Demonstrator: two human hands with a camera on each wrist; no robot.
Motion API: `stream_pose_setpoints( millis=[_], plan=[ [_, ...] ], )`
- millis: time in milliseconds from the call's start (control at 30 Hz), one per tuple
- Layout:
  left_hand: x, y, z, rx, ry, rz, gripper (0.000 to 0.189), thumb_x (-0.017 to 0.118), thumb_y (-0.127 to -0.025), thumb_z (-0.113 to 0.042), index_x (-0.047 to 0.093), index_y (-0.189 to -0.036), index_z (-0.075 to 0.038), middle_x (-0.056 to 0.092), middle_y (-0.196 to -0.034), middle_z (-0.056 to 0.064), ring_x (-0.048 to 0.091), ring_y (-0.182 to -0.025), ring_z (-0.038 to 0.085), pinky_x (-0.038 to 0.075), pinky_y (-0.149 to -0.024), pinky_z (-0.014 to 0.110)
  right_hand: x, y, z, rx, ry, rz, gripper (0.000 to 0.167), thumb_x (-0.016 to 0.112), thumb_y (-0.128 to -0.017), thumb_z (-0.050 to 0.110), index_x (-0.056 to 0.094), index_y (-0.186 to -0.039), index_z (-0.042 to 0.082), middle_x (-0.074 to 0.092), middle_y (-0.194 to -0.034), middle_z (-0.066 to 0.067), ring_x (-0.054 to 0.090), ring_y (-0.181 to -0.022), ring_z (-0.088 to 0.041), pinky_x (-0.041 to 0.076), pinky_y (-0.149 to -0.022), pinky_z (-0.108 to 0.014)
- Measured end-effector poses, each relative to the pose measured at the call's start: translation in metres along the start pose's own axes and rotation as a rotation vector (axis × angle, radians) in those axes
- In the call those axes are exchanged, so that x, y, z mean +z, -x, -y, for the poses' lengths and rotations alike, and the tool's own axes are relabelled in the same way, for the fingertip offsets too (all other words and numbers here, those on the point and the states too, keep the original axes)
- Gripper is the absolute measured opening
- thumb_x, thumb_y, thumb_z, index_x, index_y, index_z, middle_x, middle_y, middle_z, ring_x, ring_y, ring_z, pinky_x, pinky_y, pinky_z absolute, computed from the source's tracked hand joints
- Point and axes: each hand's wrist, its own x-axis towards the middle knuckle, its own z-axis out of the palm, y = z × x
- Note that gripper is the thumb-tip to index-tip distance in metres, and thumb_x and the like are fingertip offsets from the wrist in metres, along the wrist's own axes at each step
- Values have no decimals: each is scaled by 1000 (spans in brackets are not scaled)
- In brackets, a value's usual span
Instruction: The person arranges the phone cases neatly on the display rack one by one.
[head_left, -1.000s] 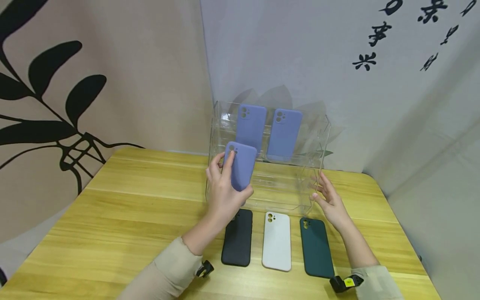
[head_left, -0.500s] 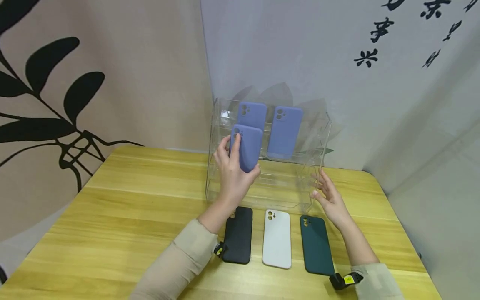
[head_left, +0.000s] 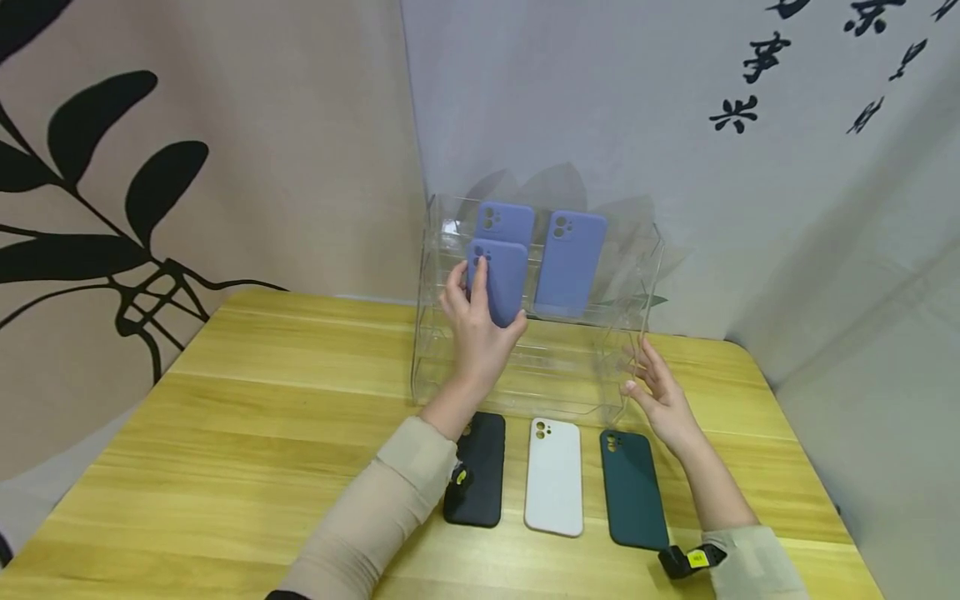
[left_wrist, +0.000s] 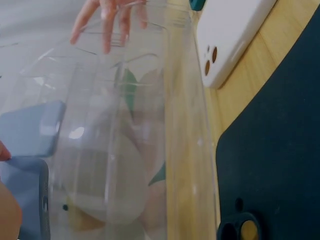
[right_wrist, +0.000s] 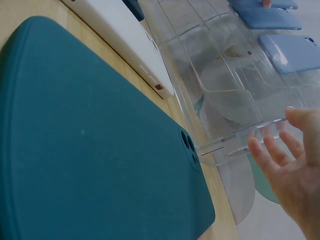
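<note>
Clear acrylic forms the stepped display stand point(head_left: 570, 358), probably stiff and light enough to slide if nudged. At its right end, a bare right hand point(head_left: 663, 404) has loosely extended fingers; how firmly they press, I cannot tell. In front of its left part, a bare left hand point(head_left: 476, 329) grips a lavender, round-cornered phone case point(head_left: 507, 283), index finger over the back. That case looks light, bendy and hard to break, probably not slippery; its long edges should give the surest hold.
</note>
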Motion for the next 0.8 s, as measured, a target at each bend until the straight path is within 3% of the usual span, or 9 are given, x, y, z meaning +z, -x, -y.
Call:
stream_pose_setpoints(
  millis=[267, 800],
  plan=[
    [12, 4, 10, -3, -19, -9, 93, 86, -65, -9, 39, -145, -5, 27, -142, 20, 32, -117, 37, 37, -93, 45, 0, 0, 1, 20, 5, 1, 74, 50, -98, 1, 10, -155, 22, 25, -150, -24, 30, -130, -47, 44, -86, -15],
    [19, 22, 23, 14, -73, -16, 86, 85, -67, -13, 43, -142, -3, 31, -141, 21, 31, -123, 39, 34, -96, 50, -1, 1, 1, 34, 28, 0, 74, 51, -98, 2, 9, -155, 21, 24, -150, -27, 31, -130, -46, 41, -87, -13]
  ],
)
